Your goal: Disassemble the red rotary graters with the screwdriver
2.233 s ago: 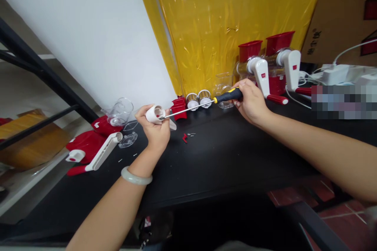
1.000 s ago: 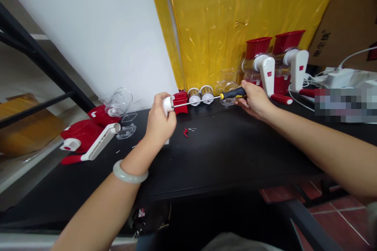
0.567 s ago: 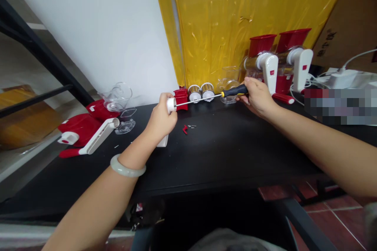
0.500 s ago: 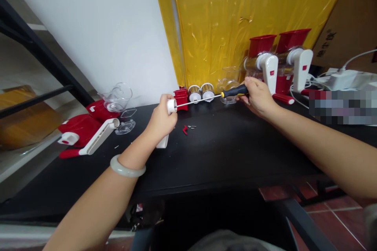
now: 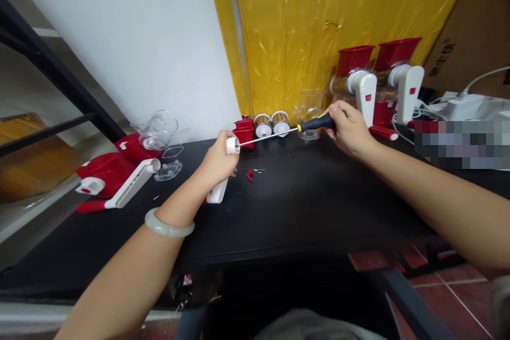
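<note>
My left hand [image 5: 217, 162] is closed around a white plastic crank handle [image 5: 218, 192], its round hub [image 5: 231, 144] turned toward the right and its lower end resting near the black table [image 5: 303, 207]. My right hand [image 5: 347, 128] grips the black and yellow handle of a screwdriver [image 5: 316, 122]. The steel shaft [image 5: 268, 136] runs left and its tip sits in the hub. A small red clip [image 5: 249, 174] and tiny screws [image 5: 258, 171] lie on the table just right of my left hand.
At the back stand two assembled red and white grinders [image 5: 372, 85], two metal drums [image 5: 272, 123], a red part [image 5: 244, 132] and a clear housing [image 5: 307, 115]. Loose red, white and clear parts [image 5: 119, 178] lie at the left. White cables and a charger [image 5: 458, 103] sit far right.
My left hand turned the white handle upright, lowering its end toward the table, and the hub now faces the screwdriver. The screwdriver tip stays in the hub; my right hand shifted slightly.
</note>
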Tool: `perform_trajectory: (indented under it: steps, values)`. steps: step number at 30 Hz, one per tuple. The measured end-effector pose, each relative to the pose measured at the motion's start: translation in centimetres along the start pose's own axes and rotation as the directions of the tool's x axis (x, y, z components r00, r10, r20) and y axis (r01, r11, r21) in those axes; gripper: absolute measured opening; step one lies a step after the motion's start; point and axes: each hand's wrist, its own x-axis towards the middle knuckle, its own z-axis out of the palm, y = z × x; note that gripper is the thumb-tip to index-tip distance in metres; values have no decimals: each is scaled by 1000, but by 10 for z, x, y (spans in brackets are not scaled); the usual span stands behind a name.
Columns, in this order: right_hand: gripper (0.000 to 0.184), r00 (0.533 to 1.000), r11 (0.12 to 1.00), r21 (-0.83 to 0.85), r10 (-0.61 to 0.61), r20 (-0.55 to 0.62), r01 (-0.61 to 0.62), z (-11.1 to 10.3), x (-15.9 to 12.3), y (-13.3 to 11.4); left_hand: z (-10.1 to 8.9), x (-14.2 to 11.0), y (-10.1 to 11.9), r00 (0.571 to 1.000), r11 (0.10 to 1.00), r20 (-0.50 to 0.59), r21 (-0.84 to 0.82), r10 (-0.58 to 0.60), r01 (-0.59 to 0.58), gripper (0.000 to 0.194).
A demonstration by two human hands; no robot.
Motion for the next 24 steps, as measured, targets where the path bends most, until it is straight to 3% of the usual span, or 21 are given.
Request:
perform_trajectory:
  steps: [6, 9, 13, 16, 19, 24]
  values:
    - [29, 999, 999, 36, 41, -27, -40, -2, 5, 0, 12, -1, -8, 996, 1000, 83, 13, -23, 22, 44]
    - [32, 998, 999, 11, 48, 35, -49, -9, 10, 0, 16, -3, -8, 994, 999, 106, 22, -29, 27, 45]
    - [54, 990, 972, -199, 135, 47, -124, -20, 17, 0, 17, -3, -7, 997, 1000, 82, -5, -9, 10, 44]
    - [52, 967, 925, -287, 255, -14, -249, -24, 19, 0, 17, -2, -6, 999, 1000, 43, -21, 20, -19, 44]
    - [51, 944, 903, -293, 329, -3, -315, -22, 19, -1, 18, -2, -5, 1000, 999, 9, -29, 29, -29, 45]
    - [48, 952, 939, -189, 301, 52, -287, -17, 14, -3, 16, -1, -4, 1000, 999, -24, -35, 19, -19, 46]
